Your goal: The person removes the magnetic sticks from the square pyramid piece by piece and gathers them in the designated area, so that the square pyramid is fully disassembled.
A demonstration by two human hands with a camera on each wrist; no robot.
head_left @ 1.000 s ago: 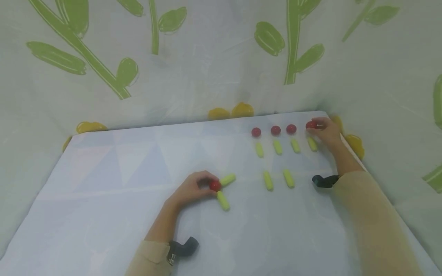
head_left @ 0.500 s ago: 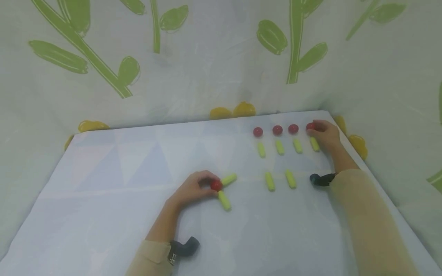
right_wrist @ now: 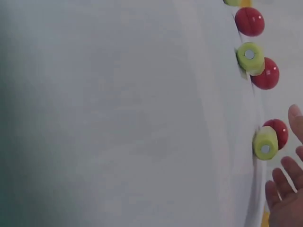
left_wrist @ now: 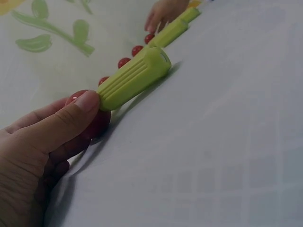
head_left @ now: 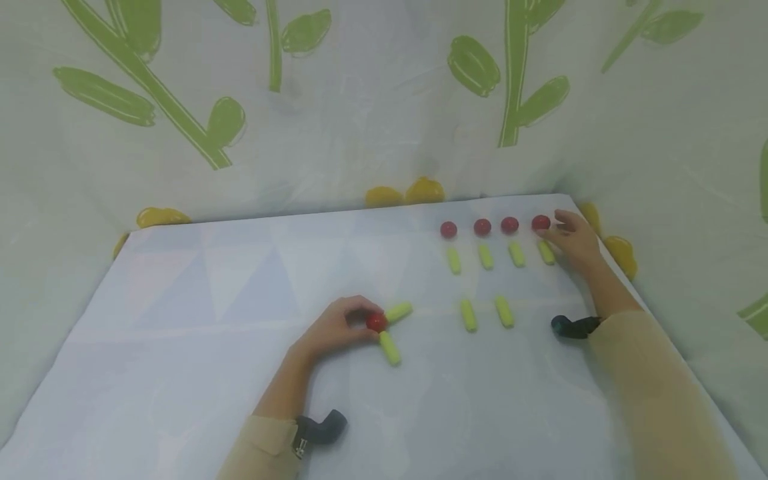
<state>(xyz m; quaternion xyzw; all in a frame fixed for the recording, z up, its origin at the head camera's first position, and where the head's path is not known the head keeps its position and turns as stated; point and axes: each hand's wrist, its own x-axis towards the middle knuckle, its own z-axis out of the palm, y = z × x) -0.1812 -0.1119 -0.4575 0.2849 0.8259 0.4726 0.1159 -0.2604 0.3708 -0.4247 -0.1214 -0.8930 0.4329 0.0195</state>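
My left hand (head_left: 337,327) pinches a red ball (head_left: 377,323) between thumb and fingers over the table. Two light green rods, an upper one (head_left: 399,312) and a lower one (head_left: 390,349), stick out from that ball. In the left wrist view the thumb lies across the ball beside a ribbed green rod (left_wrist: 135,78). At the far right, my right hand (head_left: 577,241) has its fingers spread beside the last red ball (head_left: 541,223) of a row. In the right wrist view this hand (right_wrist: 289,189) holds nothing; pale discs show on the rods' ends.
Three more red balls, one of them at the row's left end (head_left: 448,229), line the back right. Several green rods (head_left: 485,256) lie in a row below them. Two further rods (head_left: 469,315) lie nearer. A leaf-patterned curtain (head_left: 384,100) rises behind the table (head_left: 180,387).
My right hand has let go of the last red ball, spreading its fingers and drawing back to the right. That ball stays in the row. The left hand keeps its hold.
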